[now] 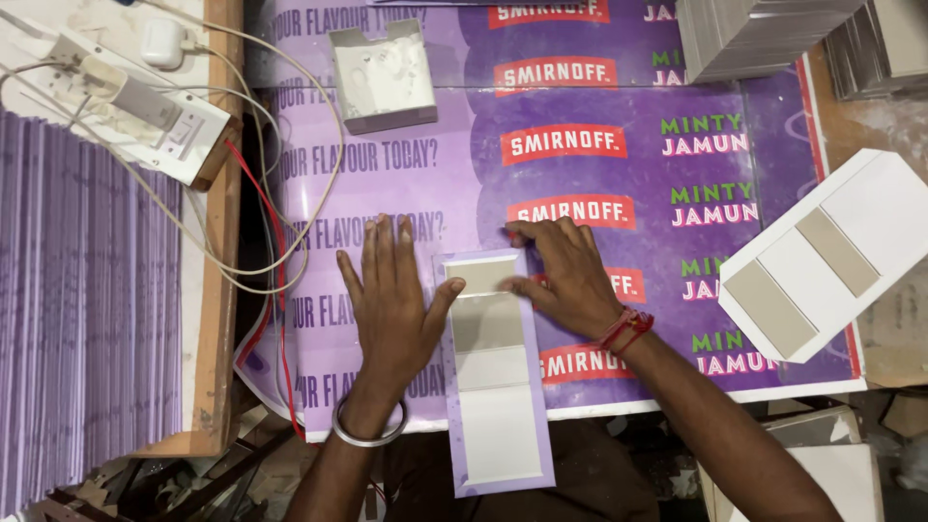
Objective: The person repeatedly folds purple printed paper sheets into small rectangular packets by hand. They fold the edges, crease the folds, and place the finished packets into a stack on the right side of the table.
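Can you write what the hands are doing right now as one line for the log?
left hand: flat on purple sheet | right hand: fingertips pressing card strip | strip: overhangs table edge

Both forearms are bare, with no sleeves showing anywhere in view. The left hand (391,304) has a plain, smooth silver metal bangle (368,426) sitting loosely round its wrist. The right hand (564,275) has a red thread band (626,328) at its wrist, several strands wound together with a small knot. The fingers carry no rings, and the nails are short.
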